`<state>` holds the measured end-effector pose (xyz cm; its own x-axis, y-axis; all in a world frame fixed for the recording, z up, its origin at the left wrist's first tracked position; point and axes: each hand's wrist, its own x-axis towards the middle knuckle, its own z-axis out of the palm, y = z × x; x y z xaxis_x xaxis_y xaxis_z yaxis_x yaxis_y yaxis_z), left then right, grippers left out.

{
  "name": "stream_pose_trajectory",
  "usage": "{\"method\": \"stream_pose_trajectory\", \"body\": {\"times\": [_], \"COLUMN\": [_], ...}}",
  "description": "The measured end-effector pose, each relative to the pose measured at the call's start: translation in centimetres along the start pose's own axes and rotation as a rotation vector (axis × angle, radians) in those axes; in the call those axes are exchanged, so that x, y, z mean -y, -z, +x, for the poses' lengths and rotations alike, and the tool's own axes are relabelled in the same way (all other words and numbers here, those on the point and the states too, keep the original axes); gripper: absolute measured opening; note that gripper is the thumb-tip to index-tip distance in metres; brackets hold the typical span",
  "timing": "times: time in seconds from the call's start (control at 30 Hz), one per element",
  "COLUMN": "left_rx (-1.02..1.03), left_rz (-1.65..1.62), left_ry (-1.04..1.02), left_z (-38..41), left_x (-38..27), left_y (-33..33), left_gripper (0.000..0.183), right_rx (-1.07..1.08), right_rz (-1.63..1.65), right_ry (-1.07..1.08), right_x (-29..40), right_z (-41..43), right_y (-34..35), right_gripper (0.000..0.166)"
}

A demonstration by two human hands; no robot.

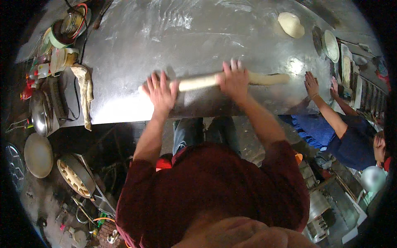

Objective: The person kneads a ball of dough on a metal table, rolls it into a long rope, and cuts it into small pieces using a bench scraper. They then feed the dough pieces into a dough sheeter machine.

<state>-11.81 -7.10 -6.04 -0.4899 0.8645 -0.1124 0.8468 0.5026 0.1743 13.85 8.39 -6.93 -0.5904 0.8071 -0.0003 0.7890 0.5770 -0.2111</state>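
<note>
A long rope of pale dough [198,83] lies crosswise on the metal-topped table [186,49] before me. My left hand [162,93] rests palm down near its left end, fingers spread. Further right, my right hand [233,79] presses flat on the same rope, also with the fingers apart. Neither hand is closed around the dough. Past my right hand the rope's right end extends over the tabletop. A rounded lump of dough [291,24] sits apart at the table's far right.
Another person's hands [311,84] reach over the table's right edge, near a white bowl [331,46]. Along the left edge lie a crumpled cloth [83,90], a dark cord, stacked containers [62,59] and a metal lid [39,113]. Below stands a round pan [83,176] with pale pieces.
</note>
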Motion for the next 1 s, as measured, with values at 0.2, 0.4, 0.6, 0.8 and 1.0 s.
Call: {"method": "stream_pose_trajectory", "body": {"times": [0.2,0.4,0.6,0.8,1.0], "left_rx": [-0.134,-0.036,-0.033,-0.030,-0.019], "left_rz": [0.057,0.017,0.217,-0.312,-0.039], "left_ry": [-0.217,-0.267,-0.062,-0.526,-0.137], "left_z": [13.7,-5.5,7.2,1.9,9.1], "left_x": [1.0,5.0,5.9,-15.3,-22.6], "left_y": [-0.3,-0.7,0.1,0.4,-3.9], "left_gripper": [0.060,0.065,0.061,0.055,0.069], "right_rx": [-0.209,-0.139,-0.234,-0.092,-0.305], "right_rz": [-0.190,-0.190,-0.181,-0.100,-0.166], "right_ry": [-0.113,0.096,-0.194,0.061,-0.040], "right_x": [-4.8,-5.3,-8.6,-8.3,-13.4], "right_z": [7.0,-7.1,7.0,-2.1,4.7], "right_y": [-2.6,0.8,-0.5,1.1,1.2], "right_gripper": [0.053,0.062,0.052,0.054,0.051]}}
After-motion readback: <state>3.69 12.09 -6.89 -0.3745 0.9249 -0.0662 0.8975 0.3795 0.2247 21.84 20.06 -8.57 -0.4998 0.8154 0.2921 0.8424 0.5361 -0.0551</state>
